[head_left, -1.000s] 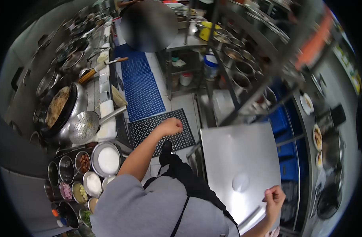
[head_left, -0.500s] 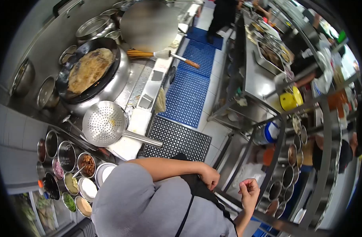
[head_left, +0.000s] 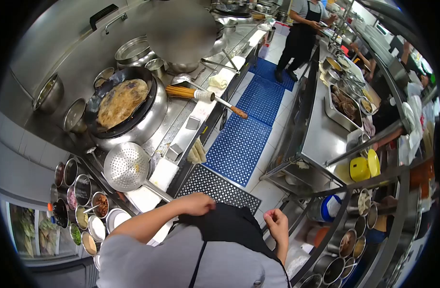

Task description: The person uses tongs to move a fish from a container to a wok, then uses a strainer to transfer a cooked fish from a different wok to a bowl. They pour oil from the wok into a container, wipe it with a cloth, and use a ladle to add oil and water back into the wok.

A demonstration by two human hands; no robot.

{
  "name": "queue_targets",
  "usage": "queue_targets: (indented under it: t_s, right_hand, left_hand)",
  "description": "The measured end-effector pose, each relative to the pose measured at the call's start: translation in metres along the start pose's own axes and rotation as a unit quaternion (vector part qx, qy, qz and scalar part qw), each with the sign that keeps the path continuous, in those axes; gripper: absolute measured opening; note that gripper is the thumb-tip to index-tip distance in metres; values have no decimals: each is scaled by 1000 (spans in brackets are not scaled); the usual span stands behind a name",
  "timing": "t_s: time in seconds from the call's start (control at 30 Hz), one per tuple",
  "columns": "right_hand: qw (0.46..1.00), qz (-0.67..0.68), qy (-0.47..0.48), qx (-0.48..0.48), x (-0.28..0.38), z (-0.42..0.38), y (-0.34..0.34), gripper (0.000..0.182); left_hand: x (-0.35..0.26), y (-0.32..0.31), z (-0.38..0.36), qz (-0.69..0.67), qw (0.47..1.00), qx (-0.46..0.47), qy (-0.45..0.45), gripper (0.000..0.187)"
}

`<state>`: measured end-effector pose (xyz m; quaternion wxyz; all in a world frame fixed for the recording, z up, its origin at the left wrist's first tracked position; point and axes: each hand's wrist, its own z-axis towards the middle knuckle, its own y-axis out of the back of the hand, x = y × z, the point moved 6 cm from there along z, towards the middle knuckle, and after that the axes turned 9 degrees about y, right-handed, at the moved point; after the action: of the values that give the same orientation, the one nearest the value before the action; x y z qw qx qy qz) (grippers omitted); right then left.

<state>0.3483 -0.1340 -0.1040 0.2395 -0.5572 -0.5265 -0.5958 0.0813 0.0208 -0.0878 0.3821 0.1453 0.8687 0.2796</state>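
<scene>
My left hand (head_left: 197, 204) hangs over the front of my black apron (head_left: 229, 223), its fingers curled in and nothing visible in them. To the right of the apron, my right hand (head_left: 276, 224) is raised with fingers bent and fingertips drawn together; no object shows there. Nearest to the left hand is the handle of a perforated metal strainer (head_left: 126, 165), resting across the counter edge. Behind the strainer stands a black wok (head_left: 97, 103) holding a large browned, flat piece of food (head_left: 123, 103). A bamboo brush (head_left: 186, 92) and a wooden-handled tool (head_left: 238, 112) lie right of the wok.
Several metal bowls of ingredients (head_left: 101, 205) stand at the left. Blue floor mats (head_left: 244, 139) run along the aisle, where another person (head_left: 301, 38) stands at the far end. On the right are a steel table (head_left: 321, 139) with a tray of meat (head_left: 344, 103), and a rack holding pots.
My left hand has moved left, toward the strainer handle, and my right hand has shifted left too. The view has tilted up, showing more of the aisle and the other person.
</scene>
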Motion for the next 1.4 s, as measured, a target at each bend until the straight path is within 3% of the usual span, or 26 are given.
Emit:
queue_targets:
  t_s: [0.03, 0.1, 0.2, 0.3, 0.33, 0.37, 0.43, 0.5, 0.53, 0.57, 0.6, 0.7, 0.77, 0.8, 0.83, 0.87, 0.97, 1.0, 1.03, 1.07, 1.1, 1.17, 1.3, 1.33, 1.4]
  right_hand:
    - [1000, -18, 9, 14, 4, 15, 7, 16]
    - [997, -57, 26, 47, 16, 49, 23, 19]
    - [986, -102, 70, 116, 27, 104, 46, 20]
    - [978, -83, 102, 161, 57, 155, 55, 18]
    - [975, -65, 105, 182, 61, 172, 54, 18]
    - [972, -45, 111, 202, 68, 190, 50, 18]
    - [959, -24, 158, 234, 93, 222, 31, 18]
    - [938, -3, 228, 261, 121, 260, 3, 18]
    - [926, -29, 266, 266, 146, 279, -14, 20]
    - [912, -56, 304, 271, 174, 301, -31, 22]
    - [903, -63, 342, 250, 196, 328, -51, 24]
    - [889, -43, 423, 171, 245, 425, -123, 30]
    - [925, 85, 340, 148, 230, 518, -201, 33]
    - [936, 198, 190, 221, 245, 531, -225, 32]
    - [911, 301, 32, 281, 260, 534, -250, 32]
    - [876, 363, -75, 310, 276, 534, -270, 21]
    - [819, 382, -123, 409, 271, 585, -333, 10]
    - [831, 367, -128, 398, 293, 572, -320, 6]
    - [828, 363, -104, 414, 301, 574, -310, 7]
    - [825, 359, -79, 430, 306, 580, -298, 9]
    - [821, 354, -54, 444, 312, 585, -287, 11]
    - [876, 312, 13, 368, 325, 615, -259, 18]
    - [941, 127, 203, 237, 369, 709, -223, 26]
    - [928, 1, 318, 194, 376, 757, -226, 25]
    - [865, -171, 459, 104, 394, 798, -226, 25]
  left_hand:
    - [12, -2, -6, 42, 997, -21, 57, 23]
    - [16, -14, -27, 184, 964, 89, 171, 22]
    - [34, -58, -23, 32, 979, 116, 166, 23]
    - [24, -53, -25, -134, 975, 55, 171, 25]
    - [24, -55, -32, -280, 936, 36, 208, 27]
    - [29, -69, -34, -520, 823, 12, 229, 29]
    - [23, -61, -39, -619, 734, -86, 266, 27]
    - [55, -108, -40, -622, 705, -155, 303, 29]
    - [75, -127, -35, -272, 917, -88, 278, 18]
    - [56, -127, -38, -233, 919, -48, 314, 10]
    - [36, -109, -39, -262, 884, 10, 387, 10]
    - [41, -93, -30, -412, 829, -72, 370, 18]
    - [42, -77, -23, -601, 723, -135, 313, 22]
    - [45, -71, -14, -682, 660, -162, 272, 25]
    - [58, -82, -4, -716, 635, -189, 222, 31]
    - [60, -78, 4, -710, 638, -208, 215, 32]
    - [55, -38, 10, -682, 655, -241, 220, 36]
    - [52, -29, 11, -686, 652, -232, 226, 36]
    - [47, -18, 15, -691, 647, -225, 231, 35]
    - [30, 24, 10, -624, 687, -176, 327, 35]
    - [52, -30, 24, -652, 679, -189, 281, 34]
    - [94, -132, 52, -706, 653, -205, 183, 32]
    - [62, -74, 59, -705, 612, -240, 266, 31]
    - [56, -63, 67, -703, 605, -244, 283, 31]
    - [51, -48, 78, -699, 593, -251, 311, 31]
